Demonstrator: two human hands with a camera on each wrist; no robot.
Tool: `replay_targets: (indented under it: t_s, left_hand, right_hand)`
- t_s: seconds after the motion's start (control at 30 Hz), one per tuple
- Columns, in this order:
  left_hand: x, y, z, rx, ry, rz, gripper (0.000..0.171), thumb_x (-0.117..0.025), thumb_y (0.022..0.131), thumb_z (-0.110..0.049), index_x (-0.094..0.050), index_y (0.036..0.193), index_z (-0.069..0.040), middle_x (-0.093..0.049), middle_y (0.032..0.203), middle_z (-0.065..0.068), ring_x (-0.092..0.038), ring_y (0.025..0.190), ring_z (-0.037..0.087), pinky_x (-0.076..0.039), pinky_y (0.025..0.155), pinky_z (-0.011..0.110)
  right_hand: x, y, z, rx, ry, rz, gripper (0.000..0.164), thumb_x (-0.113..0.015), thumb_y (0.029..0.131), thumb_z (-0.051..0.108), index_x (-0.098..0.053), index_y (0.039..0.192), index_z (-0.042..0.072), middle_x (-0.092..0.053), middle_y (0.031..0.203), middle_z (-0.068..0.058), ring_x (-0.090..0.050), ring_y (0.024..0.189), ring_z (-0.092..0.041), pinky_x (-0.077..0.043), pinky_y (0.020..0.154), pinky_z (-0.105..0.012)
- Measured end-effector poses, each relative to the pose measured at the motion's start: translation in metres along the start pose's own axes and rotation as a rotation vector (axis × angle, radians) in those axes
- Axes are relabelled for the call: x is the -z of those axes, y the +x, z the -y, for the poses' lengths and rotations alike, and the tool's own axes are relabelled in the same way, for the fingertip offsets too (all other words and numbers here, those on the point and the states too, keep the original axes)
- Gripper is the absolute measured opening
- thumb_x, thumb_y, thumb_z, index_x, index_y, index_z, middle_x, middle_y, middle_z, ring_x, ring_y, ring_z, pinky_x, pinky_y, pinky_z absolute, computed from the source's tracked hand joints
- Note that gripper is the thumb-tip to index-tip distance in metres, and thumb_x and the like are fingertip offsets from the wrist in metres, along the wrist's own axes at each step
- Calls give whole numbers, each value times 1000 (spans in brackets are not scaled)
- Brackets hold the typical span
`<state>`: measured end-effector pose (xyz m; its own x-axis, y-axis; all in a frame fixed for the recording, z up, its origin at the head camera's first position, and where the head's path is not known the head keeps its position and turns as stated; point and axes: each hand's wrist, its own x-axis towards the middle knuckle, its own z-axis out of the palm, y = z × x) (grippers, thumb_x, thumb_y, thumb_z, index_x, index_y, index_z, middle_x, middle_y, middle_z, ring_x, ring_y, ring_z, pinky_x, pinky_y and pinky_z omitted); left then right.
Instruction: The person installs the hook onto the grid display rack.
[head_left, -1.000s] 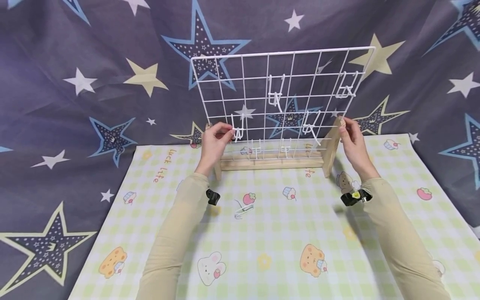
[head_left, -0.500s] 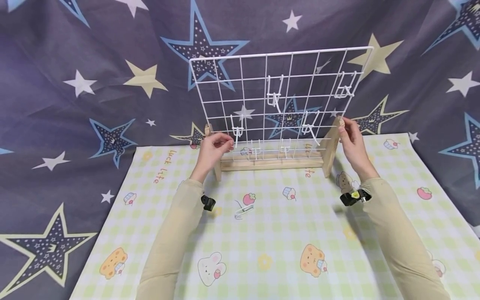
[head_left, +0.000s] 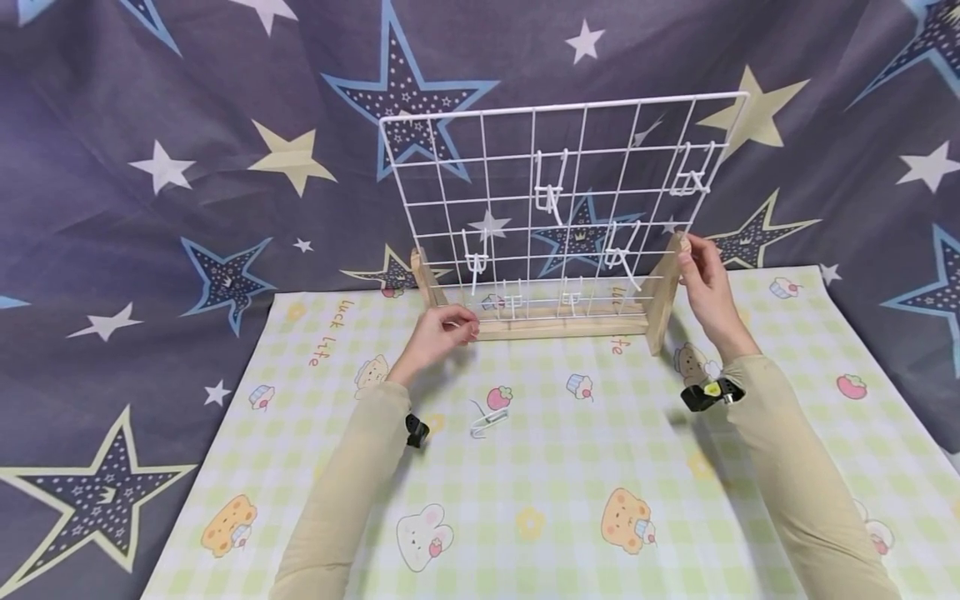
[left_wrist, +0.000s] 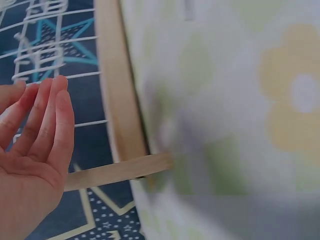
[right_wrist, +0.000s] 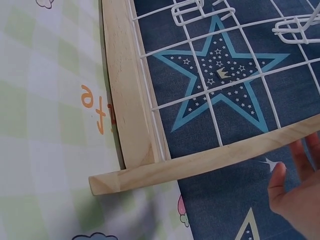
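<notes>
A white wire grid panel (head_left: pixel 510 197) stands in a wooden base (head_left: pixel 562 328) with two upright side pieces. Several white wire hooks hang on it, among them a hook (head_left: pixel 475 252) at the lower left and a hook (head_left: pixel 550 196) near the middle. My left hand (head_left: pixel 441 335) is in front of the base's left end, fingers loosely bent with nothing between them; the left wrist view shows its palm and extended fingers (left_wrist: pixel 62 115). My right hand (head_left: pixel 707 283) holds the right wooden side piece (head_left: pixel 662 296) near its top, fingers at its outer edge.
A loose white hook (head_left: pixel 489 422) lies on the checked tablecloth (head_left: pixel 540 467) in front of the stand. A dark cloth (head_left: pixel 187 108) with printed stars hangs behind the table.
My left hand has come away from the lower left hook and moved down to the base's left end. That hook stays on the grid. My right hand keeps its place.
</notes>
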<state>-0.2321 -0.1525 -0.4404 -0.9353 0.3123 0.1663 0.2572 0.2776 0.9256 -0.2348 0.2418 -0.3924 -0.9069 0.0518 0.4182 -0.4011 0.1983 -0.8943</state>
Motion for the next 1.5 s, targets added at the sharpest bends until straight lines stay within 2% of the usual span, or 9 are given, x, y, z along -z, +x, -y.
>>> replay_targets:
  t_s: [0.2,0.33,0.47,0.6,0.8,0.93,1.2,1.37,1.5]
  left_hand:
    - [-7,-5,11,27,7,34,14,-61,89,9,-63,101,15,-67,91,23,-67,76,29,-58,71,35]
    - [-9,-8,16,55,2,58,17,-62,89,8,-62,103,15,-66,91,21,-66,79,36,-58,72,41]
    - [-10,-12,20,94,-18,121,20,-62,90,5,-61,107,15,-66,91,19,-64,82,44,-57,73,47]
    - [-9,-20,25,113,-4,196,19,-61,90,4,-62,107,12,-66,90,19,-64,79,42,-58,71,44]
    - [-8,-31,29,119,5,334,19,-62,91,1,-62,107,12,-66,91,23,-64,78,37,-58,68,41]
    - [-6,-35,35,118,1,383,21,-62,91,1,-61,109,12,-66,95,23,-64,82,37,-57,71,40]
    - [-4,-39,33,87,20,552,19,-64,87,7,-64,106,9,-67,100,17,-63,94,27,-51,88,34]
    - [-5,-40,31,68,74,599,22,-65,83,10,-66,104,6,-67,101,14,-61,96,24,-47,92,40]
    - [-8,-40,32,45,124,604,24,-65,82,12,-67,104,3,-67,100,12,-59,96,25,-47,92,41]
  right_hand:
    - [6,7,-23,-4,13,-4,38,-40,105,12,-39,138,-6,-48,118,9,-47,106,-10,-40,81,-21]
    - [8,7,-28,-3,-3,-1,39,-41,105,17,-40,139,-3,-47,119,9,-47,108,-9,-40,83,-20]
    - [9,7,-27,5,-14,2,41,-40,105,21,-40,139,-2,-47,118,8,-47,109,-9,-41,83,-20]
    - [10,7,-27,-2,-18,8,40,-40,105,20,-40,139,-2,-47,118,10,-47,109,-9,-41,83,-20]
    - [12,9,-30,-14,-2,18,37,-38,105,12,-40,139,-2,-47,120,8,-47,110,-17,-41,82,-20]
    - [10,10,-30,-32,3,34,38,-39,105,15,-40,140,1,-47,121,9,-46,111,-15,-40,83,-21]
    - [9,8,-28,-38,-10,35,42,-39,105,20,-36,142,-2,-46,121,7,-46,109,-9,-41,82,-21]
    - [11,9,-29,-40,-5,50,43,-40,105,23,-37,143,4,-46,124,5,-45,111,-11,-41,83,-23]
    - [11,7,-29,-46,-4,45,43,-40,105,23,-37,143,2,-46,123,6,-45,111,-11,-41,83,-23]
